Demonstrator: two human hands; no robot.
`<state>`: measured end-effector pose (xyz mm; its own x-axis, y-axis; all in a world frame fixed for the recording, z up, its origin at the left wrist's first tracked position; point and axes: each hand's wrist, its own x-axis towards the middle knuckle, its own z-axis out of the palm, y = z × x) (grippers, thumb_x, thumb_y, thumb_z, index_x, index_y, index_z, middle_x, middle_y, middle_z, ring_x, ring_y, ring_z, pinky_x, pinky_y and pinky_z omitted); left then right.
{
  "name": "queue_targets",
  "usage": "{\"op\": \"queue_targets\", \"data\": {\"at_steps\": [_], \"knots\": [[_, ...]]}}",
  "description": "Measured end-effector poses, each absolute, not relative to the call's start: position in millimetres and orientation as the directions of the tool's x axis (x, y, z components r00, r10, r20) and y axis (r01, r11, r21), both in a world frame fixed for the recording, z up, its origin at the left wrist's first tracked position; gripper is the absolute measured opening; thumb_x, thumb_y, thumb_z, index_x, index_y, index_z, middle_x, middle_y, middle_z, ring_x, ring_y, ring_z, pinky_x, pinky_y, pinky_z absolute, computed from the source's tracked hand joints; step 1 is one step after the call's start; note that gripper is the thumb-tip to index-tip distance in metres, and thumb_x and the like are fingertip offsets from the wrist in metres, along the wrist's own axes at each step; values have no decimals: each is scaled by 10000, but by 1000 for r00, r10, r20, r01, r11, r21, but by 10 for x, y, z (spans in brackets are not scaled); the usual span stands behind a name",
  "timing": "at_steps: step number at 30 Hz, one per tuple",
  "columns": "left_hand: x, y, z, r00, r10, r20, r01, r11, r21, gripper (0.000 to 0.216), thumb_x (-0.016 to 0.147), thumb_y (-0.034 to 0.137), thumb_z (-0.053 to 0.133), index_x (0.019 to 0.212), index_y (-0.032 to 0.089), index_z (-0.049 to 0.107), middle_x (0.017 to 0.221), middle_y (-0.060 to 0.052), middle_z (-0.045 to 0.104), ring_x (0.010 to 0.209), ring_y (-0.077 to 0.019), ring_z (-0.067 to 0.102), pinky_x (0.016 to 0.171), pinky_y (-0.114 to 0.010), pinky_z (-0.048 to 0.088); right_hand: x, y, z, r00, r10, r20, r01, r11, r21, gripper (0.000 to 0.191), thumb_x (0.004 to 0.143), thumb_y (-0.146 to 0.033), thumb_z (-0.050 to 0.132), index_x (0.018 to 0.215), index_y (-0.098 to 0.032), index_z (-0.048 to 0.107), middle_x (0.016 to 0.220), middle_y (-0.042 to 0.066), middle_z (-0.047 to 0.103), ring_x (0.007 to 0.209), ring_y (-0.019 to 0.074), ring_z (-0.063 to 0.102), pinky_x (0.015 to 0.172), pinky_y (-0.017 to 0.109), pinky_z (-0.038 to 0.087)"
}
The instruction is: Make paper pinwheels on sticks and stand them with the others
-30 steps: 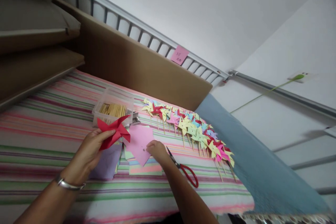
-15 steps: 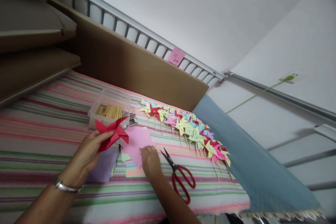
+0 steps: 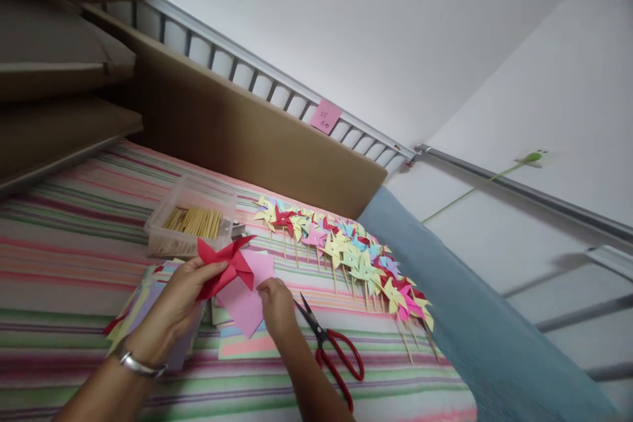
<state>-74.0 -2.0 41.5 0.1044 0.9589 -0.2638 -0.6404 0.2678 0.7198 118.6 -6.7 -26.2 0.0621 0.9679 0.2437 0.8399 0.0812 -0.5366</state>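
Between thumb and fingers, my left hand [image 3: 185,290] grips a red paper pinwheel [image 3: 226,268] with folded blades and no stick visible on it. My right hand [image 3: 277,303] is closed in a pinch just right of the pinwheel, by the edge of a pink paper square [image 3: 250,304]. Whatever its fingertips hold is too small to make out. Under the pink square lie pale coloured sheets [image 3: 242,346]. Scissors [image 3: 329,343] with red handles lie beside my right hand, blades partly apart. A stack of coloured paper [image 3: 148,303] sits partly hidden beneath my left forearm.
A clear plastic box [image 3: 158,237] holds thin wooden sticks [image 3: 194,221]. Finished pinwheels [image 3: 341,247] on sticks lie in overlapping rows at the right. Cardboard [image 3: 237,125] stands along the back, and large brown packages [image 3: 64,79] are piled at the left. Striped cloth [image 3: 74,250] covers the table.
My left hand and the red pinwheel have shifted right over the pink paper, closer to my right hand. The right fingers have come into a pinch near the pinwheel. The view has shifted slightly.
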Motion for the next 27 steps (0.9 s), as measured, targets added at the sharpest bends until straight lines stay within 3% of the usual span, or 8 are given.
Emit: {"op": "queue_targets", "data": {"at_steps": [5,8,11,14,18,21,27], "knots": [[-566,33,234,92,946,-312,-573,307,760,163,513,196,807,612,123,700,563,-34,702,469,-117,580,477,-198,402,1363,-99,-87,175,961,212,627,57,-777,150,803,-218,464,830,-161,600,772,43,657,701,162,610,648,247,485],[-483,57,152,80,936,-342,-538,329,776,161,514,193,806,618,124,704,592,-47,713,498,-132,595,501,-211,410,1398,-107,2,264,955,132,327,40,-944,132,772,-284,536,795,-172,603,733,16,639,695,159,592,658,253,478],[-396,80,107,70,928,-366,-508,349,788,173,506,200,814,620,126,706,597,-48,720,508,-131,598,517,-208,419,1385,-104,91,243,965,95,138,63,-988,94,735,-264,582,754,-181,624,727,9,633,719,164,586,695,270,469],[-317,102,68,64,924,-377,-475,360,803,160,513,206,816,601,130,706,583,-44,717,499,-122,590,523,-203,425,1354,-95,150,178,975,131,151,105,-983,54,708,-206,598,710,-193,650,971,55,665,954,206,592,882,343,436],[-231,109,10,73,925,-374,-451,365,815,143,533,217,808,611,139,717,596,-47,720,518,-141,602,541,-222,445,1296,-106,143,115,987,109,232,80,-970,77,702,-166,631,684,-214,688,1336,57,514,1255,244,429,1064,424,271],[-168,93,-21,84,921,-380,-439,376,816,149,525,215,813,611,144,714,578,-36,707,500,-132,587,525,-218,440,1251,-129,104,90,989,117,240,93,-966,101,712,-143,645,709,-221,710,1404,49,444,1317,247,358,1077,432,253],[-100,25,-7,123,930,-347,-452,364,815,118,544,199,803,569,160,695,506,11,658,447,-94,531,451,-185,383,1193,-137,68,78,996,48,262,26,-965,134,706,-111,659,718,-229,721,1401,57,443,1343,237,320,1074,425,262]]}}
